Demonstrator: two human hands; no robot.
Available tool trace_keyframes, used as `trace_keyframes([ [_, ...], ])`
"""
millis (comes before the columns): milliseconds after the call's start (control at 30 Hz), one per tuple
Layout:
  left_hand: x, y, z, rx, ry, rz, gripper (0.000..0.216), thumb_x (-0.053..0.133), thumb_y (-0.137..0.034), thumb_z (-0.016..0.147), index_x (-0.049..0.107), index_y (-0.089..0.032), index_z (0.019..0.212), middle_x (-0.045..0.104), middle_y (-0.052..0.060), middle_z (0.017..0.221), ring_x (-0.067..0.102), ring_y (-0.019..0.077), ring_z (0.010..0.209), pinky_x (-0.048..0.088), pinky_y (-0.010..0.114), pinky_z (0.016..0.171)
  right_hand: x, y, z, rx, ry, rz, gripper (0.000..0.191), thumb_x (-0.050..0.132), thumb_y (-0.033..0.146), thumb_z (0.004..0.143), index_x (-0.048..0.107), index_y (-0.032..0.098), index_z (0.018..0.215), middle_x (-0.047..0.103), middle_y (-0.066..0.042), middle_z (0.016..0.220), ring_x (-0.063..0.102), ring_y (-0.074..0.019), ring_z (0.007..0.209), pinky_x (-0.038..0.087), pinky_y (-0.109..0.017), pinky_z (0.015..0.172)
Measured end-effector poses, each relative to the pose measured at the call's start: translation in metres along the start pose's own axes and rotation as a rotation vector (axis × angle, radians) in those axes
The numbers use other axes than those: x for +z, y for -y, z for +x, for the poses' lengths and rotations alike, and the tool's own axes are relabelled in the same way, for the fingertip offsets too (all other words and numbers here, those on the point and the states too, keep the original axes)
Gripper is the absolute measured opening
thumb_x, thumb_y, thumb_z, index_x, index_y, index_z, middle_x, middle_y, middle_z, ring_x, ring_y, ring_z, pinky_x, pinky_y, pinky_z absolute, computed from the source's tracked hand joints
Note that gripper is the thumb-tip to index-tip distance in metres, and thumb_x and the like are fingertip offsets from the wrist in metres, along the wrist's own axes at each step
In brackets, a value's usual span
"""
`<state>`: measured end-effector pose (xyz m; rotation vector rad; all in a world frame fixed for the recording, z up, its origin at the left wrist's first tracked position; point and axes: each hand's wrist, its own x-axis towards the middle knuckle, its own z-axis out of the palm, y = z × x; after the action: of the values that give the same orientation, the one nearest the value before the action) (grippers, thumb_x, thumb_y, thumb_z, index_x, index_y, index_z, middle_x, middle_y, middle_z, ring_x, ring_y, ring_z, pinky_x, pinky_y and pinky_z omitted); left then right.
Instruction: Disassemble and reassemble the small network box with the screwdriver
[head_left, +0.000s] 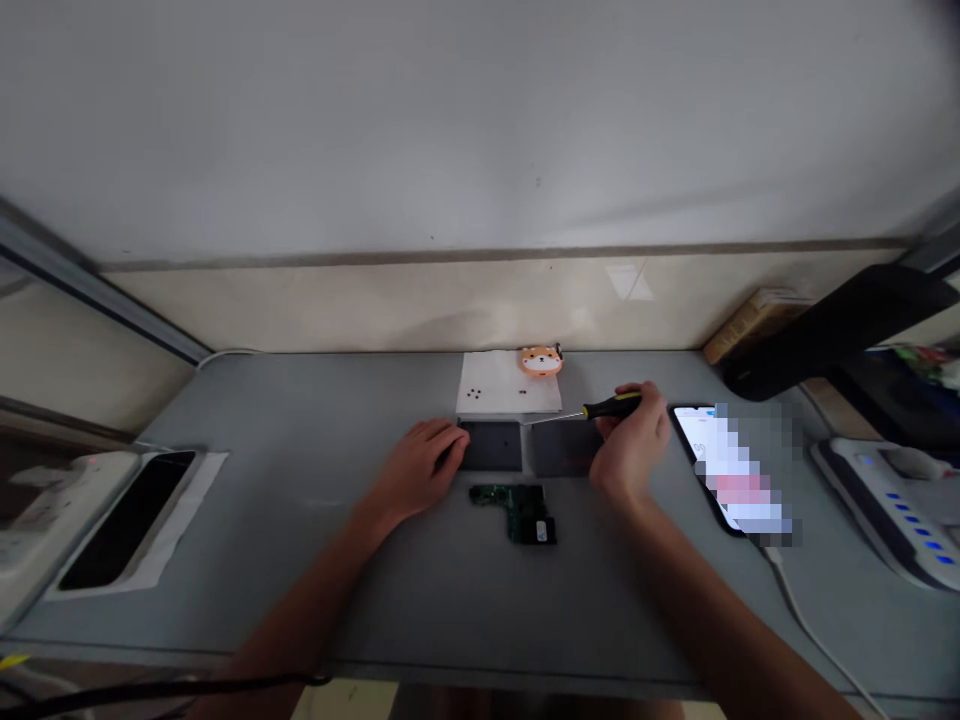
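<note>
My right hand grips a screwdriver with a black and yellow handle. Its thin shaft points left, and the tip is over the near edge of the paper, by the gap between two dark flat case halves. With curled fingers, my left hand holds the left end of the left case half. The right case half lies beside it, partly covered by my right hand. Nearer to me is a green circuit board with a black block at its lower right.
Several tiny dark screws lie on a white paper, along with an orange animal-faced case. To the right are a lit phone on a cable and a power strip. A dark phone lies at left.
</note>
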<state>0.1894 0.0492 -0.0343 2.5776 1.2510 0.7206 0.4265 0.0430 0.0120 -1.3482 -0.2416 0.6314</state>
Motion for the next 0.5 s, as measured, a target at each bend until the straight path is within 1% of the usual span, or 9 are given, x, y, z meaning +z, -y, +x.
trace_keyframes([
  [133,0.0007,0.0009,-0.0006,0.009,-0.01,-0.003,0.036,0.035,-0.029,0.105,0.067,-0.021,0.092,0.072,0.007,0.089,0.067,0.022,0.085,0.055,0.038,0.081,-0.0002,0.0027,-0.0011,0.058,-0.003,-0.024,0.024,0.048,0.044,0.087,0.053,0.023,0.077,0.04,0.007,0.059,0.039,-0.0106,0.047,0.034,-0.022,0.043],
  [300,0.0003,0.0012,-0.0003,-0.001,0.001,0.006,0.035,0.036,-0.028,0.104,0.067,-0.022,0.092,0.072,0.006,0.089,0.067,0.0213,0.086,0.056,0.037,0.083,-0.0003,0.0037,-0.0008,0.027,-0.021,-0.023,0.023,0.05,0.043,0.085,0.054,0.023,0.075,0.044,0.005,0.063,0.041,-0.0103,0.05,0.034,-0.022,0.044],
  [400,0.0009,0.001,-0.0001,0.003,-0.019,0.002,0.032,0.037,-0.027,0.103,0.067,-0.022,0.093,0.072,0.006,0.09,0.067,0.021,0.086,0.055,0.036,0.084,-0.0004,0.0027,-0.0023,0.025,-0.025,-0.049,0.023,0.049,0.043,0.084,0.055,0.023,0.075,0.044,0.005,0.064,0.041,-0.0112,0.053,0.034,-0.023,0.046],
  [500,0.0025,0.0018,-0.0003,0.022,-0.049,-0.008,0.028,0.041,-0.025,0.101,0.067,-0.021,0.093,0.072,0.006,0.089,0.067,0.021,0.085,0.055,0.035,0.082,-0.002,-0.0009,-0.0091,-0.051,0.025,-0.096,0.024,0.047,0.043,0.084,0.056,0.023,0.074,0.045,0.004,0.066,0.044,-0.0117,0.058,0.036,-0.022,0.049],
])
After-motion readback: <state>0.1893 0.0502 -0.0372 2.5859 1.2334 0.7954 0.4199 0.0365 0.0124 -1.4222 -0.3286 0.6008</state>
